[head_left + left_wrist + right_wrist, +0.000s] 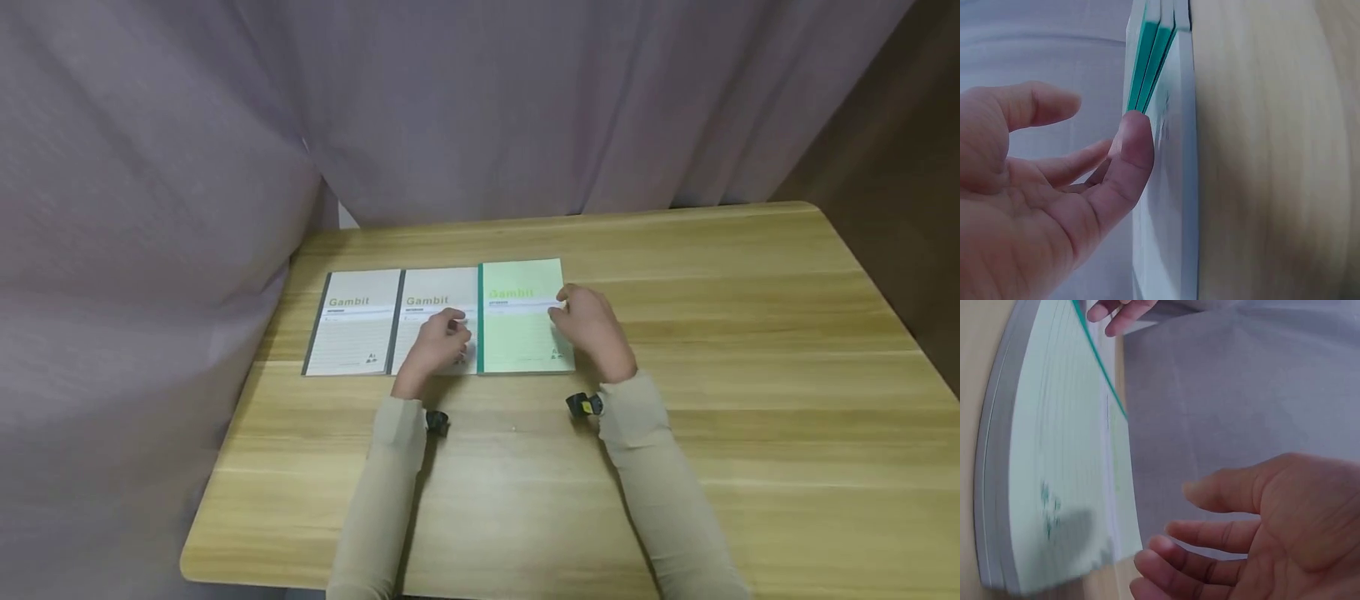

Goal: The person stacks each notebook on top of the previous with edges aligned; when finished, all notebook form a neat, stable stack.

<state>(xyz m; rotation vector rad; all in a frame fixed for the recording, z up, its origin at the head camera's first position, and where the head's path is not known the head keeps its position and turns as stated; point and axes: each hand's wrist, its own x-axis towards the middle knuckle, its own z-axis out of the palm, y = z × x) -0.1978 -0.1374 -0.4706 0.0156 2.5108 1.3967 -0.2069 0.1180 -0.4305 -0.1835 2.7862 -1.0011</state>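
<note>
Three notebook covers marked "Gambit" lie side by side. On the right is a pale green notebook (517, 346) with a green spine, the top of a stack; at least two green spines (1149, 62) show in the left wrist view. Left of it lie a white notebook (427, 283) and another white notebook (348, 333), both dark-spined. My left hand (435, 343) hovers over the middle notebook near the green spine, fingers loosely bent, holding nothing. Beside the green stack's right edge is my right hand (594, 329), its relaxed fingers (1204, 534) gripping nothing; contact with the edge is unclear.
The notebooks rest on a wood-grain table (750, 375), toward its far left part. Grey curtains (480, 108) hang behind and at the left. A small black device (583, 406) sits on the right wrist, and another black device (437, 422) on the left wrist.
</note>
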